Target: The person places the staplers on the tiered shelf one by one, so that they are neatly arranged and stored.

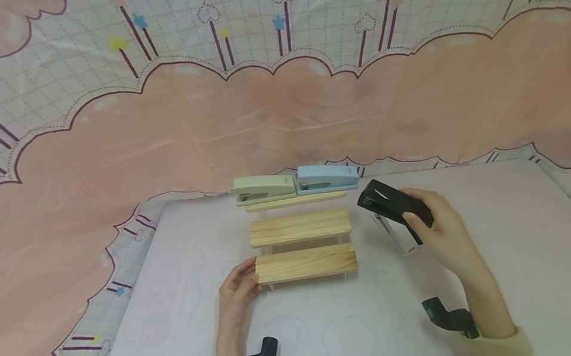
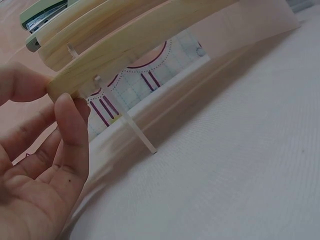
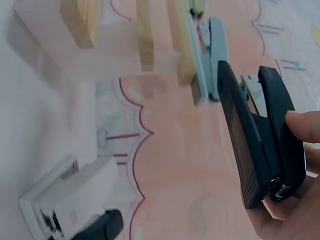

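My right hand (image 1: 446, 236) grips a black stapler (image 1: 393, 203) in the air, right of a wooden tiered rack. In the right wrist view the stapler's narrow end points upward. My left hand (image 1: 236, 296) pinches the left end of the rack's front plank (image 1: 305, 264) between thumb and fingers. On the top plank (image 1: 296, 202), a green stapler (image 1: 264, 188) and a light blue stapler (image 1: 327, 177) sit end to end. The middle plank (image 1: 300, 228) is bare. A white stapler (image 3: 75, 195) lies on the table below the black one, partly hidden in the head view.
A dark piece (image 3: 107, 226), its kind unclear, shows beside the white stapler. The rack has thin clear legs (image 2: 132, 127). A white tabletop (image 1: 160, 339) lies under everything, with a patterned pink cloth (image 1: 278, 125) behind. Each wrist carries a black mount (image 1: 447, 319).
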Demonstrator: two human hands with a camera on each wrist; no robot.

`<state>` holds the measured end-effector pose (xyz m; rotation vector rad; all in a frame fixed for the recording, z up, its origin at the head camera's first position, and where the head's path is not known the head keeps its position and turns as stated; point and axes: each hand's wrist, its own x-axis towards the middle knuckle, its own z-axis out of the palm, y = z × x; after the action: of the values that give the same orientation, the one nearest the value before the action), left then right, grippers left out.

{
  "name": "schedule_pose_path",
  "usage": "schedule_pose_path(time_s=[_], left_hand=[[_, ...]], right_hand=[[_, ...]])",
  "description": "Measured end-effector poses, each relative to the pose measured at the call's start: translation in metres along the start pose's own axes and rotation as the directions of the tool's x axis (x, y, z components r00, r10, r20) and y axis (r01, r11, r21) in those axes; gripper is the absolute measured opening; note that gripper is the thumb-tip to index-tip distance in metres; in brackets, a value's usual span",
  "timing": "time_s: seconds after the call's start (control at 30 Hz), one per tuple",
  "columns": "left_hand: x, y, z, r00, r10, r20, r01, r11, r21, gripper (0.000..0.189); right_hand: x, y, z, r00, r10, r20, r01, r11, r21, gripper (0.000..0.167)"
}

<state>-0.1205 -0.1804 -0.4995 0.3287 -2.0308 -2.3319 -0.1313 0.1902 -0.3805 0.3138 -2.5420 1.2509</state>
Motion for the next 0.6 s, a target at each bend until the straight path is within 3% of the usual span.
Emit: schedule_pose_path(time_s=[0.6], left_hand=[[0.001, 0.002, 0.001, 0.999, -0.040, 0.001, 0.040, 0.999, -0.019, 0.041]], right_hand=[[0.029, -0.031, 0.042, 0.986, -0.132, 0.104, 0.125, 0.990, 0.071, 0.043]])
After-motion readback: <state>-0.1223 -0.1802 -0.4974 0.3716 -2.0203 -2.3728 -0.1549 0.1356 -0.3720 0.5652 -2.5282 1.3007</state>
